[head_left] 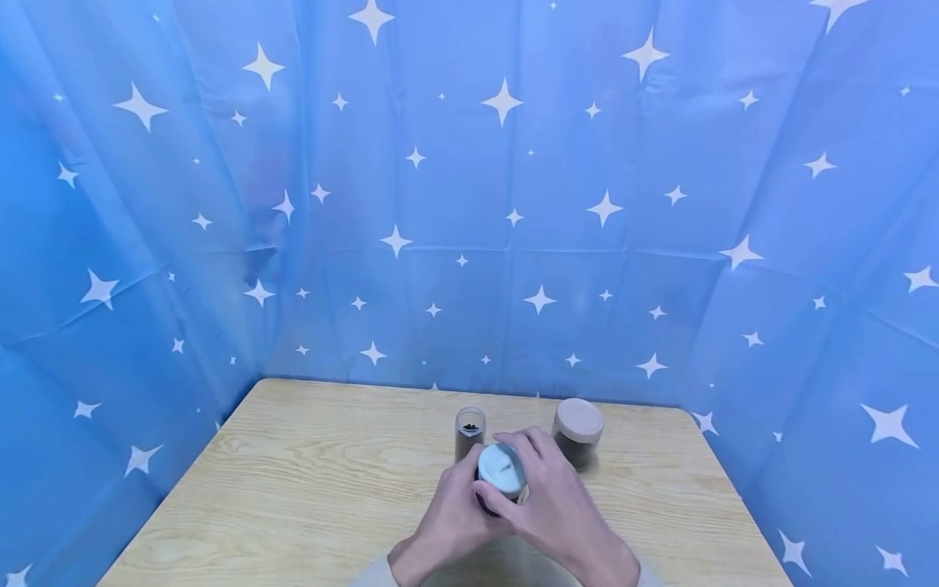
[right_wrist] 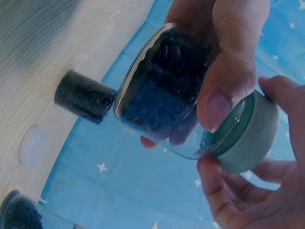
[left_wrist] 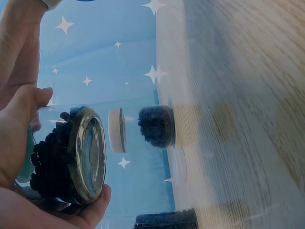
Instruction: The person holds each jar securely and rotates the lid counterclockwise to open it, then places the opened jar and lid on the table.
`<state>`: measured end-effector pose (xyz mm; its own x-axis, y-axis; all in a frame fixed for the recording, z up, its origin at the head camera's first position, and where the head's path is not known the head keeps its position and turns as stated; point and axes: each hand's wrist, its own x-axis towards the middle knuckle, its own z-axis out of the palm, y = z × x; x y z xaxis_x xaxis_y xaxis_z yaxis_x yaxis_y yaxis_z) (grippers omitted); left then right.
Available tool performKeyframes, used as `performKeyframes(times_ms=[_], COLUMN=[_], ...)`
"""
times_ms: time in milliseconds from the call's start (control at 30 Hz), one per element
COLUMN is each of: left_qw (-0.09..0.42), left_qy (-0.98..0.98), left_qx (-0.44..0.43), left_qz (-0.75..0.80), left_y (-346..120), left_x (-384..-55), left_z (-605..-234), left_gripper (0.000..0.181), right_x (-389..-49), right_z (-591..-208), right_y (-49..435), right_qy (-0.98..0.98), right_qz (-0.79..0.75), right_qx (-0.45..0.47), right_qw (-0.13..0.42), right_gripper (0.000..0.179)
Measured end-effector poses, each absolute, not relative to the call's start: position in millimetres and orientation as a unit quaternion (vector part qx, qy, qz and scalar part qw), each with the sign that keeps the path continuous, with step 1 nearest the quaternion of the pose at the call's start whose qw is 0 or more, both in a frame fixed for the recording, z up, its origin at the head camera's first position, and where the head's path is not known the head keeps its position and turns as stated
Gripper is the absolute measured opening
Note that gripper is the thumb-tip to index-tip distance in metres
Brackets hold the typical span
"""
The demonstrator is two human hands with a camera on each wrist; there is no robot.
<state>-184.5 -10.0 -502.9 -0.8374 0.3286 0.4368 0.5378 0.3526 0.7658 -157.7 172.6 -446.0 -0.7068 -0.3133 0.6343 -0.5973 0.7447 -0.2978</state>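
A glass jar (left_wrist: pixel 57 162) full of dark pieces is held up off the table, gripped round its body by my left hand (head_left: pixel 465 501). On its top sits a pale green lid (right_wrist: pixel 255 136), pinched at the rim by the fingertips of my right hand (head_left: pixel 553 497). The lid looks seated at the jar's mouth; whether it is screwed tight I cannot tell. In the right wrist view the left thumb presses near the jar's neck, just below the lid. The jar leans, and the hands hide most of its body in the head view.
Behind the hands stands a narrow lidless glass jar (head_left: pixel 468 436) with dark pieces. A wider jar with a white lid (head_left: pixel 579 420) stands to its right. Between them on the wooden table (head_left: pixel 293 489) lies a translucent lid (right_wrist: pixel 33 145). A blue star-patterned curtain (head_left: pixel 469 204) surrounds the table.
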Motion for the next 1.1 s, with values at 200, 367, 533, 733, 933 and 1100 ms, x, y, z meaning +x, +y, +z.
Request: performKeyframes(times_ms=[200,367,533,733,933,1100], left_qw=[0.101,0.106,0.106,0.09,0.087,0.077], left_qy=[-0.815,-0.814,-0.813,-0.811,-0.809,-0.801], left_qx=[-0.264,-0.269,-0.269,-0.267,-0.271,-0.274], left_qz=[-0.506,-0.505,-0.506,-0.513,-0.514,-0.526], left_y=[-10,-11,-12,-14,-15,-17], left_x=[-185,-185,-184,-183,-183,-183], left_z=[-502,-503,-502,-501,-501,-503], left_gripper=[0.069,0.071,0.072,0.074,0.076,0.083], right_x=[-156,-156,-157,-158,-161,-168], right_z=[-446,-445,-443,-440,-438,-437], right_y=[171,171,171,172,176,182], right_qy=[-0.888,-0.884,-0.88,-0.869,-0.853,-0.837], right_qz=[0.243,0.244,0.263,0.291,0.305,0.313], right_qx=[0.256,0.265,0.271,0.288,0.327,0.378], right_qw=[0.296,0.298,0.287,0.279,0.268,0.242], right_gripper=[0.052,0.051,0.053,0.054,0.051,0.057])
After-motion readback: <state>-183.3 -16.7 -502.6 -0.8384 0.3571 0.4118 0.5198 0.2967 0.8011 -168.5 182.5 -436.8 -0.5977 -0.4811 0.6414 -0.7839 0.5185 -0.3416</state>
